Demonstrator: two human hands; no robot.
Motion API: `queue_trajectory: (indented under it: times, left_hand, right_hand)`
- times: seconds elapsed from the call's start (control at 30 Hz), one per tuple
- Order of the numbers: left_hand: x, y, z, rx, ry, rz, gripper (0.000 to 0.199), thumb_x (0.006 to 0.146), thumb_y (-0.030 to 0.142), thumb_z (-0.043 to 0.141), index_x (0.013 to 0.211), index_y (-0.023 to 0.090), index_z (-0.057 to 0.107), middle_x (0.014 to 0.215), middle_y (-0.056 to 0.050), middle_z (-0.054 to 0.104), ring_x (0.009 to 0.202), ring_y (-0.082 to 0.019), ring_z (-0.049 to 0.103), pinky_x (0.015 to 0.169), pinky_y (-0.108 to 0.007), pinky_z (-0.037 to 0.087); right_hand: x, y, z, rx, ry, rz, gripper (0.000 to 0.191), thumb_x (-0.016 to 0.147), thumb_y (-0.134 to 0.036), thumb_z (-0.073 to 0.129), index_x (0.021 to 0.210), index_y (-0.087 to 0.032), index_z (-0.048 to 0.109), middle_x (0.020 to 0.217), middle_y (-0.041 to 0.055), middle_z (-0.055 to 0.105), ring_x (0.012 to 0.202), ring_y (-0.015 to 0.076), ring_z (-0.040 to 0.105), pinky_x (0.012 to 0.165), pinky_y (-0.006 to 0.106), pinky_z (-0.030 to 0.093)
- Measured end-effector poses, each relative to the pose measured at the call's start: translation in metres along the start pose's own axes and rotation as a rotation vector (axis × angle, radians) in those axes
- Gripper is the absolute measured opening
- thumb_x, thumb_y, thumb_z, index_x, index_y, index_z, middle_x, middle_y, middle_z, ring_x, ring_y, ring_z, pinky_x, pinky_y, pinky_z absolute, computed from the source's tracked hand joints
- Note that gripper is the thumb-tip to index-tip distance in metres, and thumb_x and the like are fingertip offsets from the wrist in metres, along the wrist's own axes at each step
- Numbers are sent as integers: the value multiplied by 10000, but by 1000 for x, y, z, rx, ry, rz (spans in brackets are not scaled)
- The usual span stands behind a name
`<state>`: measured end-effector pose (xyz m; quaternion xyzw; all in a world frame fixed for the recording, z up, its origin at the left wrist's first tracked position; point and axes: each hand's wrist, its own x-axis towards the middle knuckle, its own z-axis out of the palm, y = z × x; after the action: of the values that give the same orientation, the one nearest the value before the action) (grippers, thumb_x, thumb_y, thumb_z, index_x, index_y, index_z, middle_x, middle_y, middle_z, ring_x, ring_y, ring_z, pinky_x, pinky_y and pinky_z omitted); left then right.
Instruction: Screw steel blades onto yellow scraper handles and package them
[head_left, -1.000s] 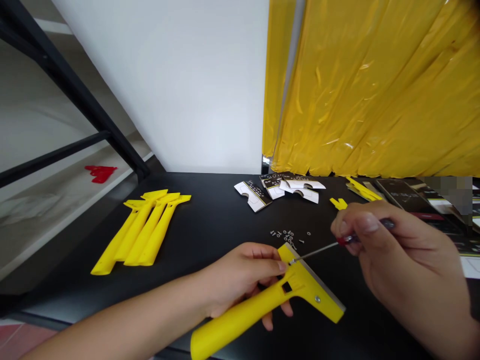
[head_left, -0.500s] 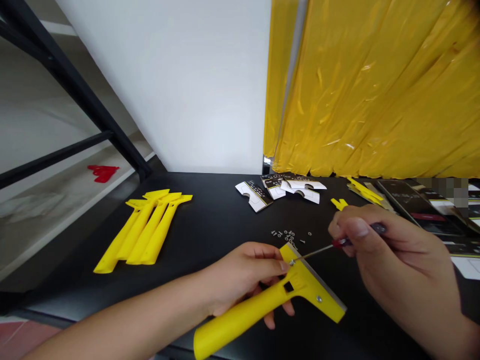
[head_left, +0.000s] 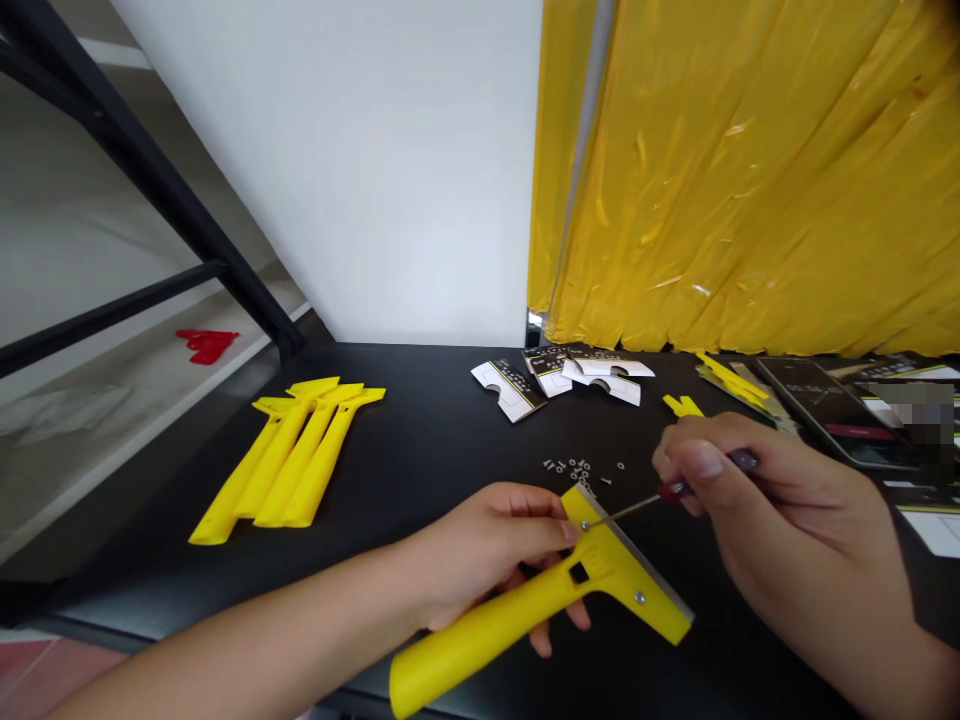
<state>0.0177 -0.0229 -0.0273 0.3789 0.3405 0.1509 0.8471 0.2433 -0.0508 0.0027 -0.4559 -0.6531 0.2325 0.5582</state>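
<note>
My left hand [head_left: 487, 550] holds a yellow scraper [head_left: 487, 640] by its head, thumb on top near a screw and fingers underneath. A thin metal blade runs along the scraper's far edge, and two screws show on its head. My right hand [head_left: 795, 520] is closed around a screwdriver [head_left: 636, 505] with a dark red handle. The screwdriver's tip touches the screw [head_left: 585, 526] beside my left thumb. Small loose screws and nuts [head_left: 581, 468] lie on the black table just beyond the scraper head.
Several yellow scraper handles [head_left: 292, 460] lie side by side on the table [head_left: 420, 440] at left. Printed cards [head_left: 510, 390] lie at the back. Small yellow pieces [head_left: 731, 380], a dark flat package [head_left: 825, 400] and more cards are at right. A black frame [head_left: 172, 210] stands at left.
My right hand has shifted slightly to the left with the screwdriver, whose tip stays at the same screw. My left hand and the scraper have barely moved.
</note>
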Motion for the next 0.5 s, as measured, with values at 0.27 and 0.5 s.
queue_trajectory:
  times: [0.27,0.5]
  left_hand:
    - [-1,1,0,-10,2,8,182,975,285,674,1068,145,744,996,-119,751,715,-192,762,468,-220,624]
    - [0,0,-1,-10,-14,4,182,966,285,675,1057,142,741,1005,-127,756,713,-194,765,471,-230,627]
  right_hand:
    - [3,2,-1,-27,64,54,246,1020,-393,709,808,-270,728,751,-36,695,614,101,565,566,189,462]
    - [1,12,-3,76,74,166,245,1008,-419,733,826,-255,738,791,-7,690,660,136,533,573,261,425]
